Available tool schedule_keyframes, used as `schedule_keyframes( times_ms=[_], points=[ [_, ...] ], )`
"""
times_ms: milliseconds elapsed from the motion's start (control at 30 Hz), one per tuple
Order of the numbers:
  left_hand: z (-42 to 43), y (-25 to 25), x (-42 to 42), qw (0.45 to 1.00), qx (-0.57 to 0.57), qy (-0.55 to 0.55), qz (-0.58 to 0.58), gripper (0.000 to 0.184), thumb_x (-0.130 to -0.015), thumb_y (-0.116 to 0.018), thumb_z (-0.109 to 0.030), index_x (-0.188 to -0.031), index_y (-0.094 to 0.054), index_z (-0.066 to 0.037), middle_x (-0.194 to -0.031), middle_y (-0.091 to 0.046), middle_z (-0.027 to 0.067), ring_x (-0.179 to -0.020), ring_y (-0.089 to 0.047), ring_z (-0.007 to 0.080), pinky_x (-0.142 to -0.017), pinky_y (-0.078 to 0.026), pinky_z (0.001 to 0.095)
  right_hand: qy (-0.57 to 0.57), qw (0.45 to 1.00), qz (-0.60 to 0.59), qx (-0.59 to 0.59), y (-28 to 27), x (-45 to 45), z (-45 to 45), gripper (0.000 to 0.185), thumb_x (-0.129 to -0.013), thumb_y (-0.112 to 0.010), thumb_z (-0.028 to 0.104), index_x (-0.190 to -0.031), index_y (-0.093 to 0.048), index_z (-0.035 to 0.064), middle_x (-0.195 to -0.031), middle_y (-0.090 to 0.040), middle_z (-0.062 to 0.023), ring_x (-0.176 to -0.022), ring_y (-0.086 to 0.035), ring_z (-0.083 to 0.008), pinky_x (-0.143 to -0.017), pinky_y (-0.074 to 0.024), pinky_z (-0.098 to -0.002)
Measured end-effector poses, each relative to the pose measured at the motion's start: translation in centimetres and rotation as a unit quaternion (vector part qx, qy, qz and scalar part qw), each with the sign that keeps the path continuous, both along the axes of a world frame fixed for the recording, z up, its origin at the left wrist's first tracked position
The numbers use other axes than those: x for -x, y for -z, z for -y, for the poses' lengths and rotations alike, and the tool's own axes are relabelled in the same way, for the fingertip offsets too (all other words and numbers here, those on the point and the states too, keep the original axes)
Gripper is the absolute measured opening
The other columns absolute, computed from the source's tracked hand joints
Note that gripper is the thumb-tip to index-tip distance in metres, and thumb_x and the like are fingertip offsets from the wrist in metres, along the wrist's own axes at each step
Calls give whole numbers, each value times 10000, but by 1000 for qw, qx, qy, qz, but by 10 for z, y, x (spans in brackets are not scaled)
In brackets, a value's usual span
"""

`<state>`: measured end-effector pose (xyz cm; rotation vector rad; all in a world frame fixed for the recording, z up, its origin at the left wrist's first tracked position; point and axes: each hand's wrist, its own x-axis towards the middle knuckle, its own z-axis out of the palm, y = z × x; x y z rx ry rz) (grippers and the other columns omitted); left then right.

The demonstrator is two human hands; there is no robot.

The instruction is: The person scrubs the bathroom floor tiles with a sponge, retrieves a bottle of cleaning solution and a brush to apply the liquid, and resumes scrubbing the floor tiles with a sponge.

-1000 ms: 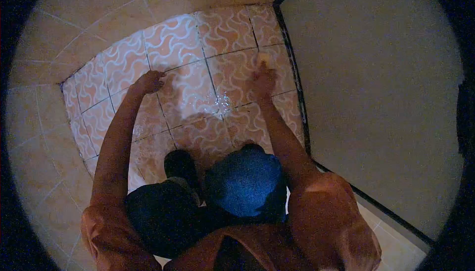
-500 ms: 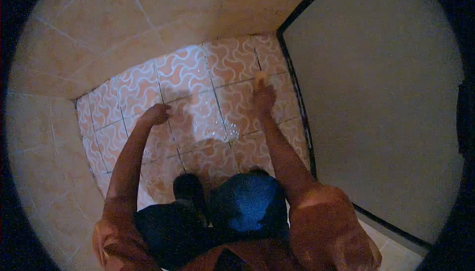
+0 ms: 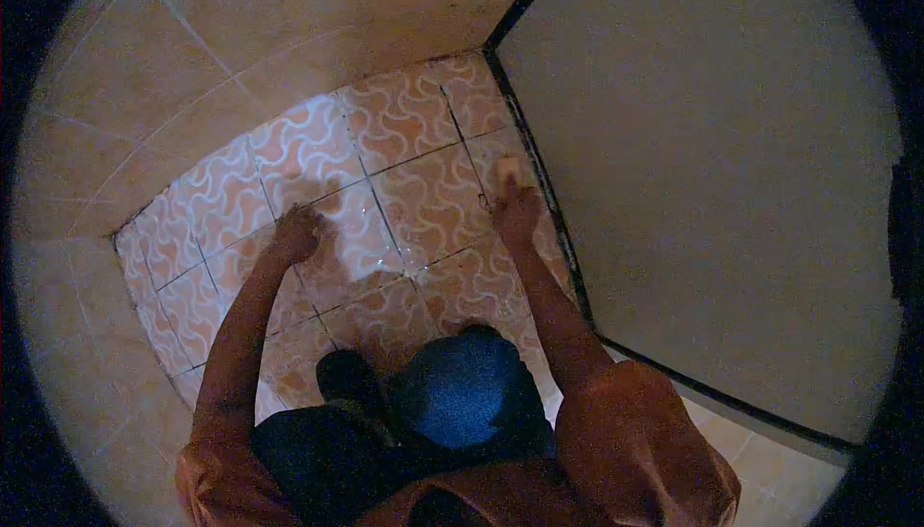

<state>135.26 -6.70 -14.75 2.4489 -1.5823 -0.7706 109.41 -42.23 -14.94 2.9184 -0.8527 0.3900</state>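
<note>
My right hand (image 3: 517, 213) reaches forward over the patterned tile floor (image 3: 414, 176), close to the dark-edged border on the right. It is closed on a small pale, yellowish block (image 3: 508, 169), whose far end shows beyond my fingers. The block is against or just above the tiles; its kind is too blurred to tell. My left hand (image 3: 301, 234) is over the left-middle tiles, fingers curled in, with nothing visible in it. Wet, shiny spots (image 3: 399, 262) with small bubbles or drops lie on the floor between my hands.
A tiled wall (image 3: 221, 17) rises at the back and left. On the right stands a plain grey panel (image 3: 693, 190) with a black edge strip (image 3: 539, 171) along the floor. My bent knees in dark blue trousers (image 3: 462, 392) are at the bottom, with a dark shoe nearby.
The view has shifted and turned slightly. My right hand with the pale block is nearer the black edge strip and a little closer to me. My left hand stays over the left-middle tiles.
</note>
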Motion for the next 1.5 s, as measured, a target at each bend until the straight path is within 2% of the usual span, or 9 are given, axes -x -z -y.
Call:
schedule_keyframes(
  times_ms=[100,167,267,667,733,933,1100,1233,1500],
  points=[
    [2,11,-9,999,-38,-8,27,416,-755,-538,-220,-1150,-490,-102,-1249,-411,145,-1177,-336,385,-954,-298,499,-89,996,6,30,-34,16,-26,449,-821,-447,251,-1232,-435,71,-860,-553,-142,-751,-523,-315,-630,-417,-385],
    [-1,19,-9,999,-4,-3,31,416,-758,-539,-227,-1153,-485,-109,-1261,-396,142,-1178,-324,403,-950,-294,516,-39,935,-61,-346,-69,27,-34,427,-848,-430,269,-1228,-433,75,-876,-561,-146,-736,-533,-308,-621,-420,-381],
    [-3,20,-5,999,16,-3,49,414,-764,-539,-236,-1161,-482,-131,-1273,-384,142,-1191,-308,399,-952,-283,528,-123,984,-30,129,-20,58,25,398,-861,-428,296,-1192,-459,77,-933,-570,-151,-730,-551,-289,-616,-432,-362],
    [41,-53,10,994,-68,-76,-45,433,-780,-520,-218,-1198,-449,-131,-1308,-351,136,-1233,-279,351,-966,-243,557,-274,958,14,-80,-29,-12,-14,386,-793,-500,207,-1161,-484,94,-749,-517,-161,-711,-503,-339,-636,-393,-453],
    [23,-35,9,999,-4,-32,44,359,-787,-517,-221,-1108,-500,-60,-1181,-466,172,-1100,-412,385,-930,-335,468,-97,986,-121,-57,-43,13,6,405,-804,-491,205,-1191,-468,87,-728,-523,-159,-661,-512,-321,-579,-408,-427],
    [2,-35,-9,993,-44,-113,5,389,-761,-533,-222,-1134,-500,-117,-1177,-446,161,-1105,-402,354,-927,-320,501,67,923,250,-283,-6,-45,39,453,-820,-500,282,-1209,-448,57,-686,-526,-161,-542,-507,-286,-446,-401,-386],
    [12,-47,-13,993,-61,-102,22,378,-776,-532,-247,-1133,-508,-123,-1222,-431,172,-1142,-383,366,-936,-315,491,58,988,83,114,35,-146,31,607,-765,-552,233,-1296,-322,50,-934,-511,-216,-854,-505,-334,-723,-410,-449],
    [14,-65,-16,986,-79,-149,-15,404,-782,-536,-233,-1166,-481,-123,-1297,-359,165,-1213,-299,368,-955,-271,529,-263,961,36,-76,-12,-158,20,629,-731,-571,155,-1294,-312,43,-1043,-487,-217,-970,-455,-379,-855,-348,-455],
    [-74,-70,-35,967,-162,-198,7,443,-783,-543,-258,-1206,-454,-156,-1328,-325,139,-1238,-284,318,-976,-245,533,-54,995,0,-85,23,-228,72,524,-762,-557,240,-1224,-405,44,-1014,-527,-197,-958,-488,-333,-835,-378,-461]
  ],
)
